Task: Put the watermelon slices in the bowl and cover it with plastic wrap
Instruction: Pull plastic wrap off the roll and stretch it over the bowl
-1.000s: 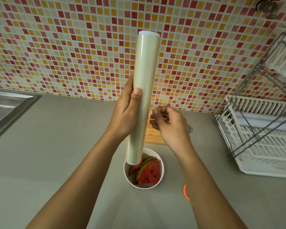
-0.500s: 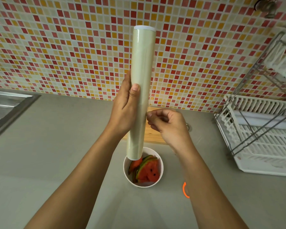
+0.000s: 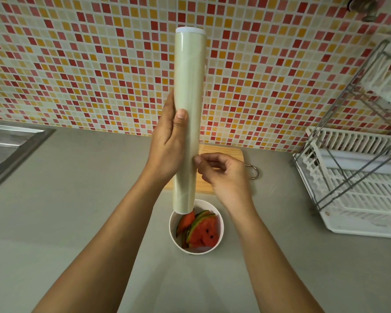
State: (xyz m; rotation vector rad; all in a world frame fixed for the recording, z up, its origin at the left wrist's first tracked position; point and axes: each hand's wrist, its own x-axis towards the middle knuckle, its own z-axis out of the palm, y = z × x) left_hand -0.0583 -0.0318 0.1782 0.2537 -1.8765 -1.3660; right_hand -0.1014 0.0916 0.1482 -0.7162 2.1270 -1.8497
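Observation:
A long roll of plastic wrap [image 3: 188,86] stands upright in the air above the counter. My left hand [image 3: 167,143] grips its middle, thumb on the front. My right hand [image 3: 224,175] pinches the loose film edge at the roll's right side, and a thin strip of clear film runs up along that side. Below the roll sits a white bowl [image 3: 219,236] holding several watermelon slices [image 3: 201,231]. The roll's lower end hides part of the bowl's far rim.
A wooden cutting board [image 3: 224,154] with a metal hook lies behind the bowl, against the mosaic tile wall. A white dish rack [image 3: 352,188] stands at the right. A steel sink [image 3: 7,147] is at the far left. The counter is grey.
My right hand has moved in to the roll's right side and taken hold of the film edge. The roll has tipped a little more upright.

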